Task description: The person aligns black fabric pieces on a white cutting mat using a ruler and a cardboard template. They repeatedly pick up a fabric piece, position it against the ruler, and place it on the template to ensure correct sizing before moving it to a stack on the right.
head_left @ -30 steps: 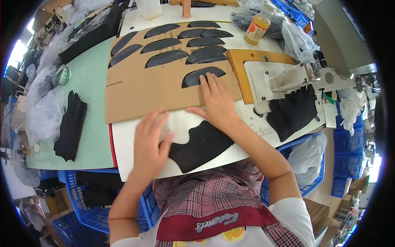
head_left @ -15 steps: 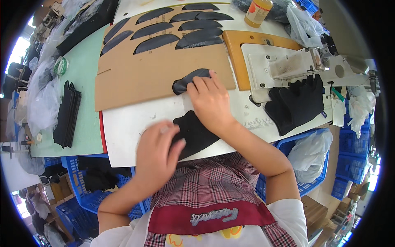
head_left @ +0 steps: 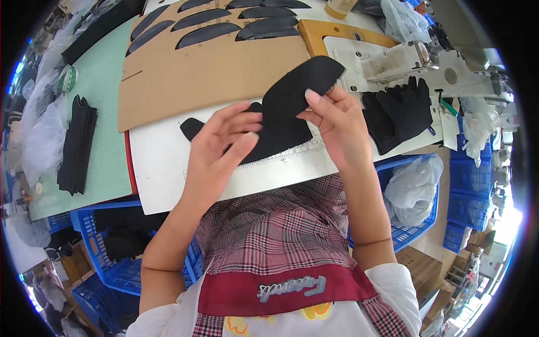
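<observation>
My right hand [head_left: 342,126] pinches the edge of a black, curved piece [head_left: 300,81] that looks like a half-moon pad, lifted over the table. Beneath it, a black fabric piece [head_left: 283,135] lies flat on the white table near its front edge. My left hand [head_left: 224,135] is over the left part of that fabric, fingers apart and holding nothing that I can see. The hand hides part of the fabric, whose left end shows past the wrist.
A cardboard sheet [head_left: 196,78] carries several similar dark curved pieces [head_left: 206,35]. At the right stand a sewing machine [head_left: 393,62] and black gloves [head_left: 401,112]. Folded black fabric [head_left: 77,146] lies on the green surface at left. Blue baskets [head_left: 120,275] sit below the table edge.
My right hand has picked the curved piece up off the cardboard and brought it right, over the fabric. My left hand has shifted up and right, and the fabric now lies spread wider.
</observation>
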Available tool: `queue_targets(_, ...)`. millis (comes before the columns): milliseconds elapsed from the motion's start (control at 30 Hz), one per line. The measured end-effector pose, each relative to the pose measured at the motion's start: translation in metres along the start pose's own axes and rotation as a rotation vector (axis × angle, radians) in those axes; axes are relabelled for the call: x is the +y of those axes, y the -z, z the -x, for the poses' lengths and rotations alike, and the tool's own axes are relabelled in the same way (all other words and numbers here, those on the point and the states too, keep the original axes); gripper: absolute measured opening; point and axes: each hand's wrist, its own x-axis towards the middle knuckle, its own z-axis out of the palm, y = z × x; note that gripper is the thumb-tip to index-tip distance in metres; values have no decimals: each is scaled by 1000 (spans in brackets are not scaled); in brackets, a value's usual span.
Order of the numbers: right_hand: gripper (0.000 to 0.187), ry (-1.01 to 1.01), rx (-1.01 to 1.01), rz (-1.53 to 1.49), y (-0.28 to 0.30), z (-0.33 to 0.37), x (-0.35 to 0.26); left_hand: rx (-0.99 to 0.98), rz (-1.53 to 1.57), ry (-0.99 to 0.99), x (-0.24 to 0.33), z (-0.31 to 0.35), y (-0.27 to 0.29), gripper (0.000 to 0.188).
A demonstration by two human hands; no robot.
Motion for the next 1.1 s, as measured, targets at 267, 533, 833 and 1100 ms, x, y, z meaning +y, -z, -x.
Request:
queue_targets(267, 27, 85, 22, 27, 2, 29, 2, 44, 172, 183, -4, 8, -13, 12)
queue_targets(533, 25, 118, 50, 212, 25, 27, 3, 95, -342, -88, 17, 20, -2, 11)
queue_targets(833, 19, 270, -90, 638, 14, 47, -4, 213, -628, -174, 15, 59, 16, 10)
queue_targets(1100, 14, 91, 19, 825, 22, 31, 21, 317, -734, -80, -12, 48, 17, 17)
